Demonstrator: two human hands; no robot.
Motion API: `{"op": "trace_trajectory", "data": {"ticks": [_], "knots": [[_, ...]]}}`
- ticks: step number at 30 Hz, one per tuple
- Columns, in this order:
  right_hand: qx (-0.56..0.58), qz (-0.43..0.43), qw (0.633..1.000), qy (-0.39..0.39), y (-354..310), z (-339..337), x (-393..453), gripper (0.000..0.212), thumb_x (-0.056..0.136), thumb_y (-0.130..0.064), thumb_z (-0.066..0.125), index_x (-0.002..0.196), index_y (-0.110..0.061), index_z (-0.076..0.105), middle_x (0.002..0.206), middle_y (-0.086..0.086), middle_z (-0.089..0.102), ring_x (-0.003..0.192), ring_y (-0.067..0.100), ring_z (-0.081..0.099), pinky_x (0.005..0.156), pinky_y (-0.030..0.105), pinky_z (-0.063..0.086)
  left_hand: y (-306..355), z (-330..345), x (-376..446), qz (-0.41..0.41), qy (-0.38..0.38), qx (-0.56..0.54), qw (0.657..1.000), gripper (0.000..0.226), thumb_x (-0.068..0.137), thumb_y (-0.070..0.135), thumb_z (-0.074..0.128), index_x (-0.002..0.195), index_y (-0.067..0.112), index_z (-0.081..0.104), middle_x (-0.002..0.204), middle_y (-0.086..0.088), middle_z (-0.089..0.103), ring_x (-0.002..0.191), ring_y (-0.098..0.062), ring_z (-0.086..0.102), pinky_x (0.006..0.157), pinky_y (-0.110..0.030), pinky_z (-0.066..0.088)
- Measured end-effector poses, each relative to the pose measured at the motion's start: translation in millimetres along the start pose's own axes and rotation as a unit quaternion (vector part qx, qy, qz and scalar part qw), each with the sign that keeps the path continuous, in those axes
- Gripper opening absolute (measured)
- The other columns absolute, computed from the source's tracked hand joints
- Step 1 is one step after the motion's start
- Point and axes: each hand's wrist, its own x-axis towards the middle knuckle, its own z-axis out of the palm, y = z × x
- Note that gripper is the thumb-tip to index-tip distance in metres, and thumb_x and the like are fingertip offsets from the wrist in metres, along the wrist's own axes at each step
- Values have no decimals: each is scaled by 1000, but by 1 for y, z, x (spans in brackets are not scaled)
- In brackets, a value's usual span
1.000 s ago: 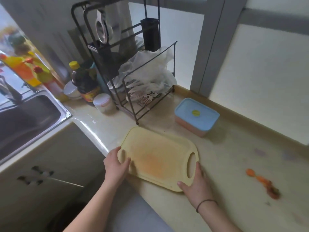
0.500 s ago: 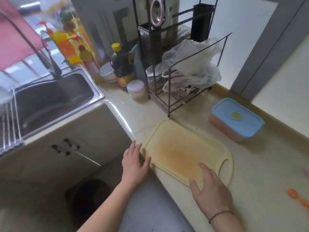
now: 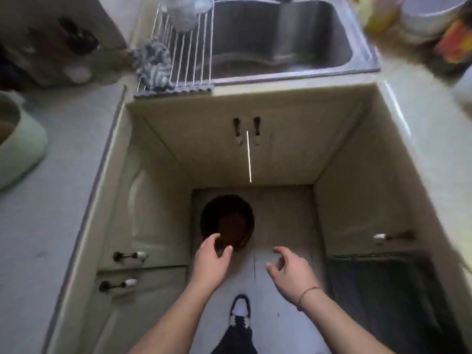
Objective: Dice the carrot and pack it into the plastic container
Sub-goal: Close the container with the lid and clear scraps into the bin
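Head view: I look steeply down into the corner where the desk wraps round a patch of floor; the sink (image 3: pixel 281 39) serves as my landmark.
Sink: steel basin at the top of the view, let into the desk (image 3: pixel 51 200).
Drying rack: white wire rack (image 3: pixel 184 47) lying across the sink's left end.
Cloth: grey-and-white striped cloth (image 3: pixel 153 65) bunched on the rack, at the sink's left front corner.
Cupboard doors: pale doors directly below the sink, with two dark handles (image 3: pixel 246 130) side by side.
Bin: dark round bin (image 3: pixel 227 222) on the floor, in front of the sink's cupboard.
Left hand: my left hand (image 3: pixel 212 256) hangs over the bin's near rim, fingers loosely curved and spread, holding nothing.
Right hand: my right hand (image 3: pixel 291 269) is apart from the left, further from the bin, fingers loosely curled, holding nothing; a thin band sits on its wrist.
Shoe: a black-and-white shoe (image 3: pixel 240 310) on the floor between my forearms, nearer to me than the bin.
Green vessel: a pale green container (image 3: pixel 23 152) on the desk far left of the sink, blurred.
Bottles and bowl: blurred coloured bottles and a white bowl (image 3: pixel 429 14) right of the sink.
Carrot and plastic container: neither appears in this view, so I cannot tell where they lie.
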Motion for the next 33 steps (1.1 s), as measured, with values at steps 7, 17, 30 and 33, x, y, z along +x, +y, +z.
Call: {"op": "trace_trajectory", "data": {"ticks": [7, 17, 30, 33], "knots": [[-59, 64, 993, -74, 24, 120, 145, 56, 92, -49, 50, 142, -26, 38, 103, -3, 60, 86, 18, 64, 73, 36, 59, -109, 42, 106, -127, -33, -61, 989, 57, 100, 34, 62, 149, 11, 44, 148, -13, 53, 135, -29, 50, 106, -29, 39], [277, 249, 926, -57, 57, 243, 317, 56, 88, -46, 63, 130, -13, 46, 123, 16, 58, 88, 37, 67, 59, 49, 60, -183, 108, 213, -185, -97, -79, 975, 68, 102, 39, 59, 157, 10, 32, 155, -11, 46, 141, -28, 46, 114, -32, 38], [393, 267, 878, 55, 74, 227, 254, 31, 87, 2, 43, 111, -11, 60, 110, 14, 61, 62, 32, 64, 41, 43, 56, -182, 107, 195, -277, -19, -224, 934, 55, 97, 41, 65, 143, 15, 50, 126, -10, 68, 113, -31, 66, 104, -51, 52], [377, 277, 883, 39, 75, 187, 182, 31, 84, 2, 43, 102, -15, 62, 102, 15, 64, 66, 31, 66, 42, 44, 56, -158, 102, 162, -301, -26, -251, 920, 34, 96, 28, 69, 127, 17, 59, 108, -11, 73, 94, -33, 73, 85, -55, 60]]}}
